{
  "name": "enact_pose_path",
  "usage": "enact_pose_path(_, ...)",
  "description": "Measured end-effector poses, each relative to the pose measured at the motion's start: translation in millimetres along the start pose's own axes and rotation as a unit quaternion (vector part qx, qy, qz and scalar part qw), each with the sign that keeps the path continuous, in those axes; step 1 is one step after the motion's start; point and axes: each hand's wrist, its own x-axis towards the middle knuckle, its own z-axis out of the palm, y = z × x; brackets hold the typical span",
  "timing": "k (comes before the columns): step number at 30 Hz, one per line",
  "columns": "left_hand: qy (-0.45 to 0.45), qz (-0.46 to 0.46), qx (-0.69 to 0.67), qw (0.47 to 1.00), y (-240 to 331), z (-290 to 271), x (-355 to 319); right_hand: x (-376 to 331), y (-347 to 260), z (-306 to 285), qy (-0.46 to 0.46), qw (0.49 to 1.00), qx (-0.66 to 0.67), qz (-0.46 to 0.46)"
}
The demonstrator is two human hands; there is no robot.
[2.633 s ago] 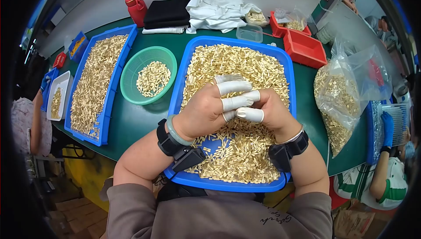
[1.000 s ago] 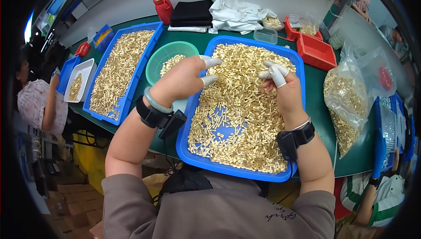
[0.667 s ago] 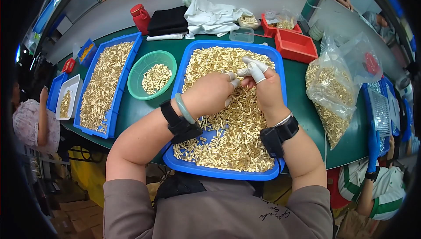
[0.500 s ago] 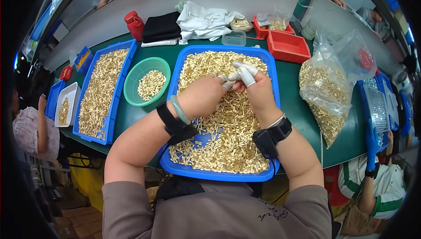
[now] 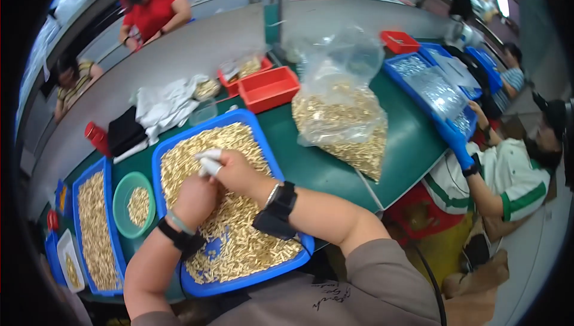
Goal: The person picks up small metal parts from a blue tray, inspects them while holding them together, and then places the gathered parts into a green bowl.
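Note:
A large blue tray [image 5: 250, 279] lies in front of me, heaped with small gold-coloured metal pieces [image 5: 238, 139]. Both hands meet above the pile, fingertips close together. My left hand [image 5: 197, 199] is closed, its fingers mostly hidden behind its own back and the other hand. White finger covers show on my right hand [image 5: 238, 173], whose fingers are bent in a pinch beside the left. Whatever lies between the fingertips is too small or hidden to make out. Left of the tray sits a green bowl [image 5: 118, 207] holding more gold-coloured pieces.
Another blue tray [image 5: 118, 248] of pieces stands further left. A clear plastic bag [image 5: 341, 114] of pieces stands right of my tray, behind my right forearm. Red bins [image 5: 269, 90] and white cloth [image 5: 164, 108] lie at the back. A blue-gloved co-worker [image 5: 508, 173] sits at the right.
The view has swung to the right, so the trays and bag appear further left and tilted. My hands stay together over the same tray, fingers still closed.

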Motion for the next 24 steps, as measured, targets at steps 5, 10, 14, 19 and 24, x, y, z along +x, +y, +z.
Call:
enact_pose_path(5, 0.062, -0.044, -0.256, 0.964, 22, -5, 9, -4, -3, -4, 0.000, 0.998, -0.041, -0.052)
enact_pose_path(10, 0.040, -0.001, -0.239, 0.970, 10, -1, 17, 1, -1, -4, -0.002, 0.997, -0.038, -0.066)
enact_pose_path(14, 0.069, 0.048, -0.102, 0.991, 3, 0, 12, -4, -6, -5, 0.023, 0.997, -0.034, -0.070)
enact_pose_path(19, 0.080, 0.008, -0.083, 0.993, -13, -24, -9, 1, 9, 5, 0.066, 0.984, -0.077, -0.145)
enact_pose_path(24, 0.075, -0.181, -0.671, 0.715, -16, -33, -20, -3, 6, -2, 0.042, 0.978, -0.198, -0.052)
